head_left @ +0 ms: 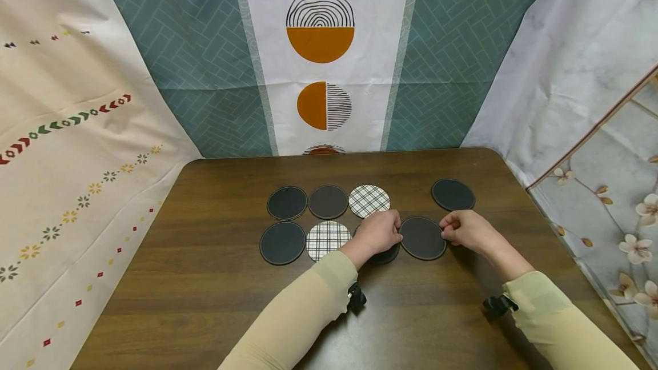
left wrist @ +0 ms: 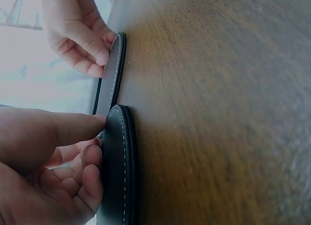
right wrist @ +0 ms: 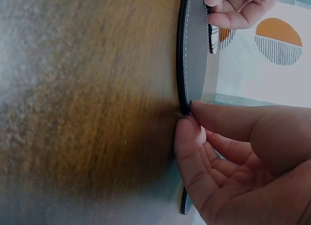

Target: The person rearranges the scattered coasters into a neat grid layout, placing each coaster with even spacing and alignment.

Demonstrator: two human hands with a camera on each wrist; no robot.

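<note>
A round dark brown coaster (head_left: 423,238) with a stitched rim lies between both hands at the right end of the front row. My right hand (head_left: 465,228) pinches its right edge between thumb and finger, as the right wrist view shows closely. At its left edge, my left hand (head_left: 377,231) holds the rim with its fingertips, the other fingers curled. Beneath the left hand is a black coaster (head_left: 386,256), partly hidden, its edge meeting the brown one. A white plaid coaster (head_left: 327,238) and a black coaster (head_left: 283,243) continue that row leftward.
Behind runs a second row: a black coaster (head_left: 287,203), a brown coaster (head_left: 328,202) and a plaid coaster (head_left: 368,200). Apart from them, a black coaster (head_left: 453,194) lies at the back right. Patterned cloths hang around the wooden table (head_left: 205,278).
</note>
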